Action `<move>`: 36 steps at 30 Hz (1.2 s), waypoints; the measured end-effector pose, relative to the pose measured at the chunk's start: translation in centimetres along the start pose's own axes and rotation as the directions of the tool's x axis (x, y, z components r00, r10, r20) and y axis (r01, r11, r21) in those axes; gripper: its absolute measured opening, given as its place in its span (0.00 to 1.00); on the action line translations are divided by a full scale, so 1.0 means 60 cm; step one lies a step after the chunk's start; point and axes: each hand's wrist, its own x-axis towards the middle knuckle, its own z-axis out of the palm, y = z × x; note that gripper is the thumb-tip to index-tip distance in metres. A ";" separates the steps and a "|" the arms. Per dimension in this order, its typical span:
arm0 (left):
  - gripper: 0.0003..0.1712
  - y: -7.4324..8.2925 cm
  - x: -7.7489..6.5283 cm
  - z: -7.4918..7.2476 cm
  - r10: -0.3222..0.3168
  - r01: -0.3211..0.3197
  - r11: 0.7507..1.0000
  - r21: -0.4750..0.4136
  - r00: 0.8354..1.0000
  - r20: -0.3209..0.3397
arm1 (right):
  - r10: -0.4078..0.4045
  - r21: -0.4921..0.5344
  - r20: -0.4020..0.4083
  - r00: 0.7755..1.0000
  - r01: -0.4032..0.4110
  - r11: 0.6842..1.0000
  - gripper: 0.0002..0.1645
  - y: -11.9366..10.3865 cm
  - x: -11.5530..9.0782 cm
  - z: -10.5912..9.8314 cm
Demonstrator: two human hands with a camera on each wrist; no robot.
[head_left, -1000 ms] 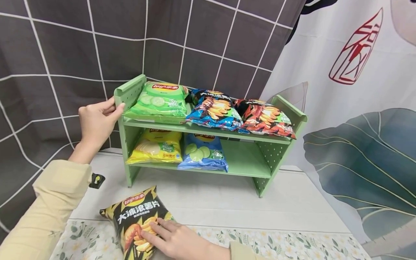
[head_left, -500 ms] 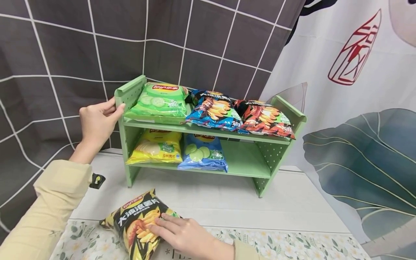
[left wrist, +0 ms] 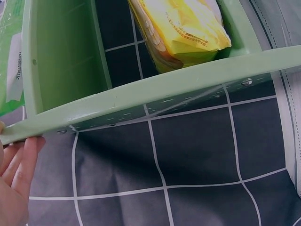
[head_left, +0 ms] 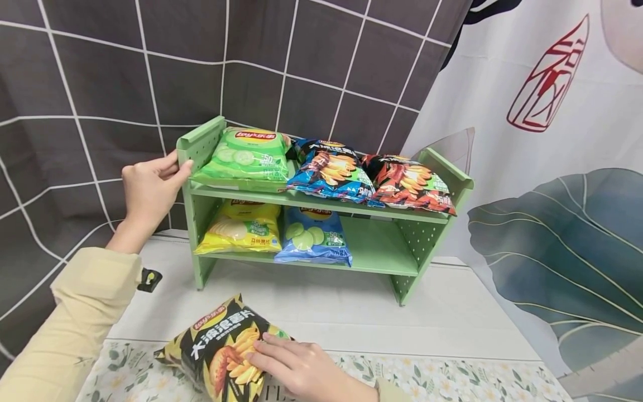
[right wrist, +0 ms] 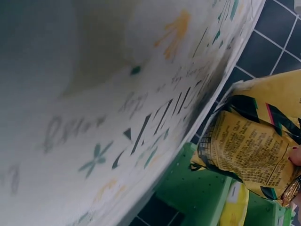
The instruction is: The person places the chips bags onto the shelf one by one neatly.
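Observation:
My left hand (head_left: 153, 187) pinches the upper front edge of a green two-tier shelf (head_left: 387, 245), thumb in front; in the left wrist view its fingers (left wrist: 26, 165) reach under the side panel (left wrist: 141, 96). Low in the head view, my right hand (head_left: 306, 363) holds a black-and-gold bag of potato chips (head_left: 221, 335), its fingers over the printed front and its thumb hidden. The bag lies slanted over the front of the table. In the right wrist view the printed back of this bag (right wrist: 249, 146) shows, with fingertips at its right edge.
Green (head_left: 246, 159), blue-black (head_left: 331, 170) and red-black (head_left: 412, 181) chip bags sit on the top tier. A yellow bag (head_left: 243, 226) and a blue one (head_left: 313, 234) lie below, left of a bare stretch. A floral cloth (head_left: 447, 377) covers the table front.
My right hand has shifted slightly right and down, and the black-and-gold bag has turned and slid right with it. The left hand stays on the shelf.

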 end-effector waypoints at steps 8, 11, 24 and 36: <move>0.18 0.001 -0.001 -0.001 -0.015 0.015 1.000 0.000 1.000 0.002 | -0.099 -0.051 -0.054 0.994 0.096 0.994 0.23 0.015 -0.014 -0.024; 0.18 0.000 -0.001 -0.001 -0.015 0.015 1.000 0.005 1.000 0.002 | -0.194 -0.147 -0.152 0.969 0.172 0.974 0.16 0.029 -0.012 -0.028; 0.18 -0.002 0.002 0.002 0.002 -0.002 1.000 -0.003 1.000 -0.010 | -0.401 -0.346 -0.365 0.840 0.278 0.896 0.12 0.065 0.009 -0.081; 0.18 -0.003 0.001 0.004 0.004 -0.004 1.000 0.000 1.000 -0.012 | -0.386 -0.392 -0.520 0.762 0.189 0.900 0.12 0.105 -0.002 -0.122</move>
